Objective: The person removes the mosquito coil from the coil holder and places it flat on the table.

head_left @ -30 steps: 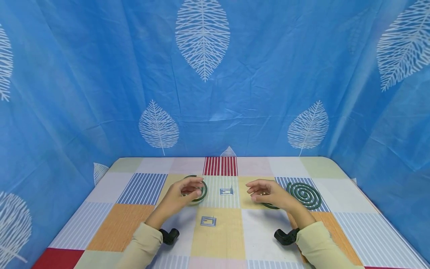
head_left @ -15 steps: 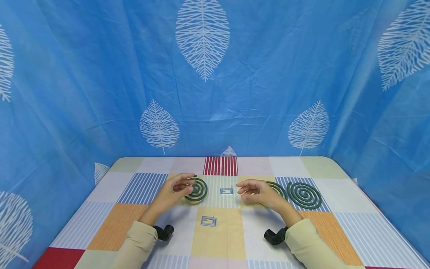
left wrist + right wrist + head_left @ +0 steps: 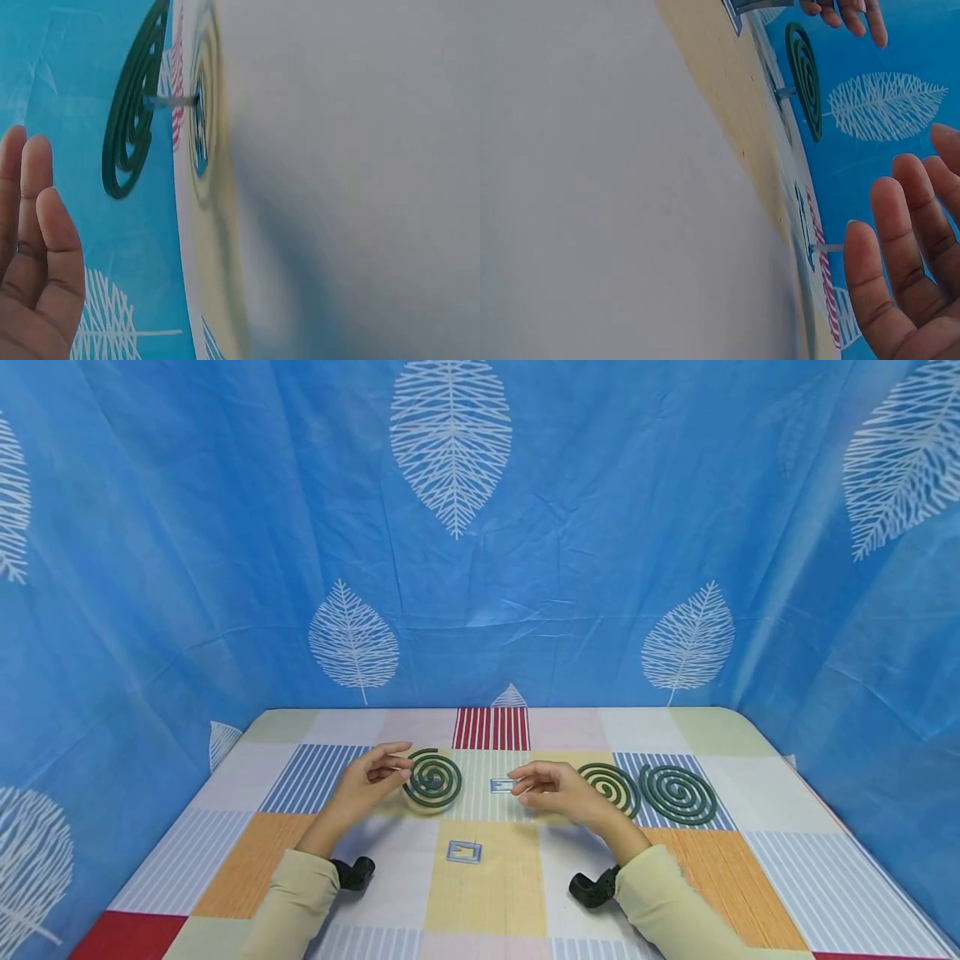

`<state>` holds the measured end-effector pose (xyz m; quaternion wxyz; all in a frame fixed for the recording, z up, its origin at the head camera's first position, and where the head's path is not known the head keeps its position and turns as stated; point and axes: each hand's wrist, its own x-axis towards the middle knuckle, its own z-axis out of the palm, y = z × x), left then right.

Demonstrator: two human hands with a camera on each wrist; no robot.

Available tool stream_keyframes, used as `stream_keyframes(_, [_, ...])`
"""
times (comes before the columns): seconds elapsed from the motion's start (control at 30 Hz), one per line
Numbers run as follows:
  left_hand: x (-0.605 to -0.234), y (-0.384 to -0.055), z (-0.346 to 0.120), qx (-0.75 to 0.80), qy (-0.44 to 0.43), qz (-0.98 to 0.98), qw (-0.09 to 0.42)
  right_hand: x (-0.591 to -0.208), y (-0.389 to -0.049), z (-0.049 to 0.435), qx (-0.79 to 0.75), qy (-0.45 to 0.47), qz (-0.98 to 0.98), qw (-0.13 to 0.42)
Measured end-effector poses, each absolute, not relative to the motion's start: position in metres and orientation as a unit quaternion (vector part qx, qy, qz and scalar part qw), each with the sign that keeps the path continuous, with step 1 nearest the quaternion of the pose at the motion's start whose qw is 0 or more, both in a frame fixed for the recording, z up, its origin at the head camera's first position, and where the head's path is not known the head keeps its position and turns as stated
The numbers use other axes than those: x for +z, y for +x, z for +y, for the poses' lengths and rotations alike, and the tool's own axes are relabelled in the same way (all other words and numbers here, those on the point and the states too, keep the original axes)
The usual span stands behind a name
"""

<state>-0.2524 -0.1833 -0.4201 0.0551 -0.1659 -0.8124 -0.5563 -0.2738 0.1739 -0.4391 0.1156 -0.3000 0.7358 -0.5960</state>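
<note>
A dark green mosquito coil (image 3: 432, 779) is held up off the cloth by the prong of a metal stand, as the left wrist view shows of the coil (image 3: 124, 127). My left hand (image 3: 369, 781) is just left of this coil, with a gap between fingers and coil in the left wrist view; its fingers are relaxed and hold nothing. Farther right, my right hand (image 3: 557, 789) hovers loosely bent, holding nothing. Its fingertips overlap the edge of a small metal coil stand (image 3: 501, 786) in the head view. In the right wrist view that stand's prong (image 3: 169, 100) sticks up.
Two more green mosquito coils lie at the right, one coil (image 3: 678, 793) beside the other coil (image 3: 615, 787), partly behind my right hand. Another square metal stand (image 3: 464, 859) sits nearer on the patchwork tablecloth (image 3: 487, 902). A blue leaf-print curtain (image 3: 517, 560) encloses the table.
Both hands have shifted left. The left hand has drawn off the coil, which shows more fully; the right hand has come over toward the back stand, uncovering the middle coil.
</note>
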Motion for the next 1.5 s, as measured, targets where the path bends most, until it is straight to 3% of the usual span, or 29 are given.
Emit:
stream_keyframes(0.2, [-0.422, -0.254, -0.191, -0.541, -0.119, -0.831, 0.055, -0.44, -0.276, 0.165, -0.586, -0.299, 0.744, 0.115])
stream_keyframes(0.4, [-0.424, -0.255, -0.194, -0.525, -0.08, -0.848, 0.005, -0.44, -0.277, 0.158, -0.581, -0.302, 0.746, 0.118])
stream_keyframes(0.87, [-0.422, -0.254, -0.189, -0.494, -0.094, -0.862, -0.064, -0.439, -0.28, 0.138, -0.572, -0.292, 0.753, 0.143])
stream_keyframes(1.5, [-0.425, -0.254, -0.179, -0.483, -0.08, -0.869, -0.068, -0.43, -0.287, 0.109, -0.535, -0.24, 0.787, 0.19])
